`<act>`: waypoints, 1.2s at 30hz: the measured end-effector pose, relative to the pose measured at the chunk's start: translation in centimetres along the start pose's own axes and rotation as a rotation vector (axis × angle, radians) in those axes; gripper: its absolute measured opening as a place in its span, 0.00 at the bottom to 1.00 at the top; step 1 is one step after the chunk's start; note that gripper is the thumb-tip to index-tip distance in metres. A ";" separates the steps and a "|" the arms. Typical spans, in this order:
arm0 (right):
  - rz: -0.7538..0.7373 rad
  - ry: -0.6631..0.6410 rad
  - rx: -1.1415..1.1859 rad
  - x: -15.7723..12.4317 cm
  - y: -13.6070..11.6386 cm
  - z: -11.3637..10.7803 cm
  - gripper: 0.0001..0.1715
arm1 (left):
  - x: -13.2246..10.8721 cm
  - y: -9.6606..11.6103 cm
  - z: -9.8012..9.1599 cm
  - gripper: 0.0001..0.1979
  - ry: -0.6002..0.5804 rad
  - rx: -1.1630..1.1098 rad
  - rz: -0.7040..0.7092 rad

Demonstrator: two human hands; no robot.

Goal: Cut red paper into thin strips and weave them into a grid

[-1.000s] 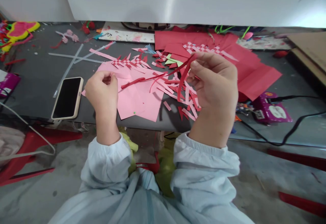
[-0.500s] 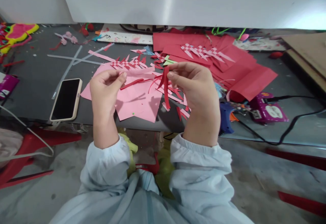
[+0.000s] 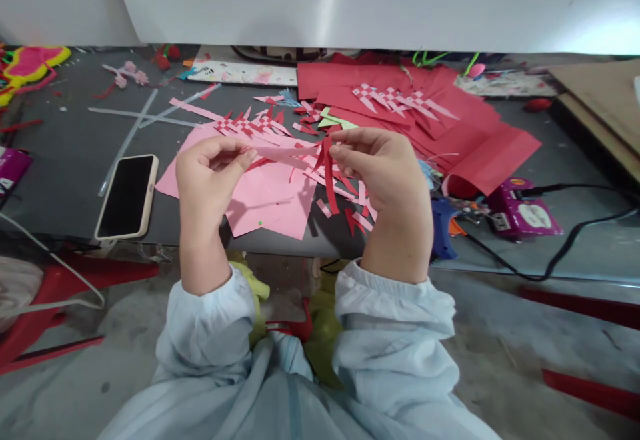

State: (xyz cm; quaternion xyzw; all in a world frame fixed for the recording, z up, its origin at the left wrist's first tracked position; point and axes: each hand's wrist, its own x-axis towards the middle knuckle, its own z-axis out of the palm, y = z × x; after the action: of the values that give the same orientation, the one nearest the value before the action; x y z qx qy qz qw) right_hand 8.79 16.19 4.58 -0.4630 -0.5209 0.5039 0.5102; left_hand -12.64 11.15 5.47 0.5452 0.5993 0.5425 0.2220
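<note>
Between thumb and fingers, my left hand [image 3: 207, 183] pinches one end of a pink paper strip [image 3: 283, 153]. The strip stretches across toward my right hand [image 3: 387, 170], which is closed on red paper strips [image 3: 329, 177] that hang down from its fingertips. Whether the pink strip's far end is tucked into the red ones, I cannot tell. Below the hands lies a pink paper sheet [image 3: 270, 200] with points at its near edge. Woven red-and-pink paper pieces [image 3: 247, 125] rest at its far side. Loose paper scraps [image 3: 324, 208] are scattered under my right hand.
A phone [image 3: 127, 197] lies at the left, near clear plastic strips [image 3: 131, 133]. Red paper sheets [image 3: 450, 127] spread at the back right, bearing more woven pieces [image 3: 395, 99]. Further right are a blue tool [image 3: 443, 229], a purple box [image 3: 525, 213] with a black cable, and cardboard [image 3: 605, 93].
The pink strip's right end has come to the red strips at my right fingertips. My hands have stayed nearly in place, and the hanging red strips have swung slightly.
</note>
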 end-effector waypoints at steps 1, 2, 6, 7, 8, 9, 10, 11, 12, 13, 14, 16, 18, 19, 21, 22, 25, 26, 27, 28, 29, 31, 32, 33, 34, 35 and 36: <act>0.014 -0.007 0.003 0.0 0.0 0.0 0.06 | 0.0 0.0 0.0 0.06 0.002 -0.001 0.004; 0.023 -0.015 0.003 0.0 -0.1 0.0 0.07 | 0.0 0.0 0.0 0.05 0.003 -0.001 0.006; 0.038 -0.041 0.004 0.1 -0.1 0.1 0.09 | -0.1 0.0 0.1 0.04 -0.017 -0.015 0.023; 0.042 -0.041 0.004 0.1 -0.1 0.1 0.09 | -0.1 0.0 0.1 0.04 -0.020 -0.022 0.028; 0.047 -0.043 0.000 0.1 0.0 0.1 0.09 | -0.1 0.0 0.1 0.04 -0.020 -0.025 0.030; 0.052 -0.045 -0.008 0.1 0.0 0.1 0.09 | -0.1 0.0 0.1 0.04 -0.021 -0.024 0.029; 0.055 -0.048 -0.019 0.1 0.1 0.1 0.09 | -0.2 0.0 0.2 0.04 -0.017 -0.017 0.026; 0.059 -0.053 -0.029 0.1 0.1 0.1 0.09 | -0.2 0.1 0.2 0.04 -0.017 -0.006 0.024; 0.063 -0.058 -0.037 0.1 0.2 0.1 0.08 | -0.2 0.1 0.2 0.04 -0.015 0.006 0.023; 0.070 -0.062 -0.043 0.1 0.2 0.0 0.08 | -0.2 0.2 0.3 0.03 -0.009 0.019 0.023; 0.080 -0.065 -0.048 0.0 0.1 0.0 0.07 | -0.2 0.2 0.3 0.03 -0.004 0.030 0.024; 0.102 -0.072 -0.062 -0.1 0.0 0.0 0.06 | -0.1 0.0 0.4 0.03 0.005 0.033 0.036; 0.126 -0.085 -0.081 -0.2 -0.3 0.0 0.06 | 0.1 -0.4 0.5 0.04 0.025 -0.002 0.076; 0.138 -0.097 -0.090 -0.2 -0.4 0.0 0.06 | 0.2 -0.6 0.6 0.05 0.042 -0.030 0.107; 0.151 -0.131 -0.110 -0.4 -0.7 0.0 0.06 | 0.4 -1.0 0.7 0.06 0.061 -0.059 0.146; 0.152 -0.146 -0.116 -0.4 -0.8 0.0 0.06 | 0.4 -1.1 0.8 0.06 0.073 -0.063 0.158; 0.149 -0.162 -0.109 -0.4 -0.8 0.1 0.05 | 0.5 -1.2 1.0 0.05 0.105 -0.072 0.176; 0.149 -0.166 -0.100 -0.4 -0.8 0.2 0.05 | 0.5 -1.2 1.1 0.05 0.112 -0.077 0.175; 0.150 -0.171 -0.091 -0.4 -0.8 0.3 0.05 | 0.5 -1.2 1.1 0.05 0.119 -0.087 0.176; 0.149 -0.177 -0.083 -0.4 -0.7 0.3 0.05 | 0.5 -1.1 1.1 0.05 0.116 -0.096 0.175; 0.146 -0.183 -0.077 -0.4 -0.6 0.4 0.06 | 0.5 -1.1 1.1 0.05 0.109 -0.105 0.172; 0.128 -0.184 -0.065 -0.4 -0.6 0.6 0.09 | 0.5 -0.9 1.2 0.05 0.100 -0.117 0.168; 0.117 -0.173 -0.055 -0.4 -0.5 0.8 0.10 | 0.4 -0.9 1.2 0.04 0.089 -0.117 0.163; 0.109 -0.156 -0.042 -0.4 -0.5 0.9 0.11 | 0.4 -0.8 1.3 0.04 0.084 -0.111 0.158; 0.105 -0.135 -0.029 -0.3 -0.5 1.1 0.12 | 0.3 -0.7 1.4 0.04 0.089 -0.107 0.158; 0.104 -0.114 -0.017 -0.3 -0.5 1.2 0.12 | 0.3 -0.7 1.4 0.05 0.101 -0.107 0.164; 0.107 -0.094 -0.005 -0.3 -0.5 1.4 0.13 | 0.2 -0.6 1.5 0.05 0.115 -0.110 0.172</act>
State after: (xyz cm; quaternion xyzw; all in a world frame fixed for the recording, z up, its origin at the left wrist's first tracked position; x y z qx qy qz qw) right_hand 7.47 15.77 5.08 -0.4674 -0.5199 0.5504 0.4564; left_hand -11.64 12.10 4.53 0.5496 0.5312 0.6221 0.1696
